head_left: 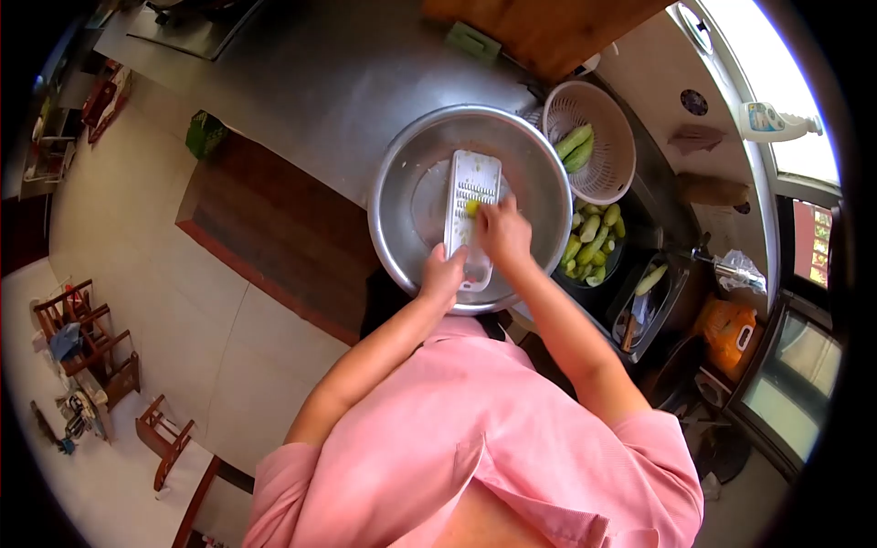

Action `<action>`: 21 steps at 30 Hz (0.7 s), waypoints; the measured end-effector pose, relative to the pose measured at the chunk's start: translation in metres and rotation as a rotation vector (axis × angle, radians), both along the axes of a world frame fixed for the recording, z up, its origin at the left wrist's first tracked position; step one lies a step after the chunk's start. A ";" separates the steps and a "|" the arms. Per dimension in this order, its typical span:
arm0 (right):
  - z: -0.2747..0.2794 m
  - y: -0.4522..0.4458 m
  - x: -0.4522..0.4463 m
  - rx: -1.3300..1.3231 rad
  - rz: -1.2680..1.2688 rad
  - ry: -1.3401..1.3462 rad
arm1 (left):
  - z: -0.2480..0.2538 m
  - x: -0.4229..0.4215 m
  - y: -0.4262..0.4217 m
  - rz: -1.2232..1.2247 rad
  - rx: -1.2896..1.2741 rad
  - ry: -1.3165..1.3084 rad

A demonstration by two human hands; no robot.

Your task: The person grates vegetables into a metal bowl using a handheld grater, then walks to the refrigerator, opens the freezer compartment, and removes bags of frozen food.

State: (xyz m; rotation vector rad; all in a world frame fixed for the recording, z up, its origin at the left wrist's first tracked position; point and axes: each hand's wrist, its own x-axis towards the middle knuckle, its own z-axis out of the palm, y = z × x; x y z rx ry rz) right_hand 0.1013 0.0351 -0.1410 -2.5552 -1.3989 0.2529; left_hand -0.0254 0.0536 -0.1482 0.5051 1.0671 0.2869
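A large steel basin [398, 222] stands in front of my body, with a white flat grater [463, 171] lying lengthwise inside its rim. My left hand [442, 275] is closed on the grater's lower left edge, thumb on top. Over the grater's teeth, my right hand [504, 232] pinches a small yellow-green vegetable piece [472, 208], which appears to touch the teeth. My fingers hide part of that piece, so its exact kind is unclear. Small pale bits cling to the grater and the basin's inner wall.
Right of the basin, a pale plastic colander [623, 137] holds green gourds [575, 148]. Below it, several cut gourd pieces [592, 247] fill a dark container. A sink [674, 294] with a faucet lies farther right, near an orange jug [724, 331]. The metal counter [338, 82] extends behind.
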 end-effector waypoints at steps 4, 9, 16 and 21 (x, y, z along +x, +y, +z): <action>-0.018 0.053 0.036 0.127 -0.091 -0.071 | 0.004 -0.004 0.002 0.000 -0.022 -0.012; 0.015 -0.009 -0.013 0.049 0.069 0.042 | 0.000 0.000 0.000 0.015 -0.097 -0.044; -0.011 0.039 0.024 0.010 0.000 -0.069 | 0.001 -0.007 0.003 -0.072 -0.094 -0.054; 0.007 -0.005 -0.008 0.027 0.063 -0.001 | 0.000 -0.004 0.001 -0.003 -0.083 -0.040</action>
